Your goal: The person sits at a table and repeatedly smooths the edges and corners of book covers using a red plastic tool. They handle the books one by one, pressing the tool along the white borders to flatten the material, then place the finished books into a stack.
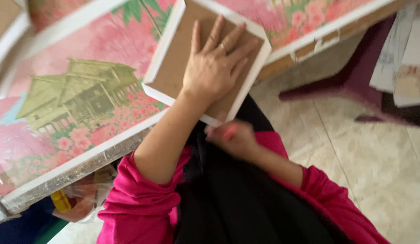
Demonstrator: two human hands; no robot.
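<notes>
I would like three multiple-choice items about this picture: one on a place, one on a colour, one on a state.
1. Where does the left hand lie?
A. on the brown back of the small frame
B. on the floor
C. on the chair

2. What colour are the sleeves?
A. blue
B. pink
C. white

3. How is the left hand held?
A. in a fist
B. flat, fingers spread
C. pinching a corner

Answers:
1 A: the palm rests on the brown board inside the white border.
2 B: both arms show bright pink cloth.
3 B: all the fingers lie stretched out on the board. The right hand is blurred, closed on something reddish.
</notes>
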